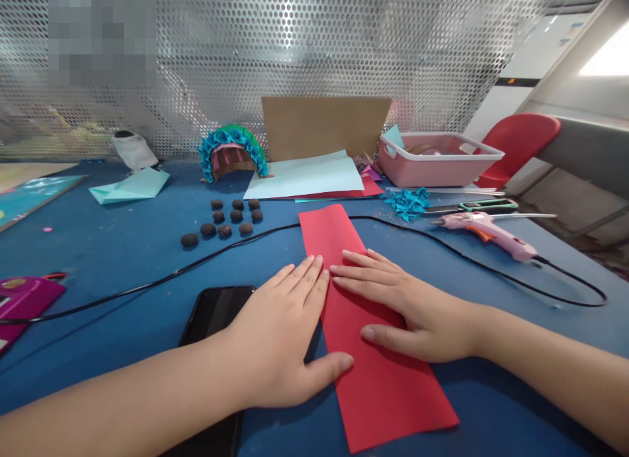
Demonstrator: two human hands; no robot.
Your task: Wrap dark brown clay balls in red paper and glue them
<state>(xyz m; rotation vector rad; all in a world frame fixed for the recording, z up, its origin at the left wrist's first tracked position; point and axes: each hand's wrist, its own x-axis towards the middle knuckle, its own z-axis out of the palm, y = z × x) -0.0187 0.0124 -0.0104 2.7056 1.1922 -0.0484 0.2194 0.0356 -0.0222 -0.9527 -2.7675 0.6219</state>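
Right in the middle of the blue worktop [122,247] lies a long red paper strip [383,385], flat and running away from the person at a slight slant. Both hands are on it, neither pinching nor gripping anything. The left hand [282,332] is open and palm down, with its fingers resting on the strip's left edge and its thumb stretched onto the paper lower down. The right hand [407,306] is flat too, laid across the strip from the right side with its fingers pointing left, so the fingertips of the two hands nearly meet.

Just left of the strip, partly under the left wrist, there's a black phone [216,313] lying screen up. A black cable [221,254] passes under the strip's far end and runs off both ways. To the right of the strip it leads to a pink glue gun [491,234]. Left of the strip's far end sits a cluster of small brown balls [230,221]. Beyond the strip are a light blue sheet [307,175] and a cardboard piece [319,126] standing behind it. A pink basket [437,158] sits off to the far right of the strip, with some teal paper scraps [407,202] in front of it
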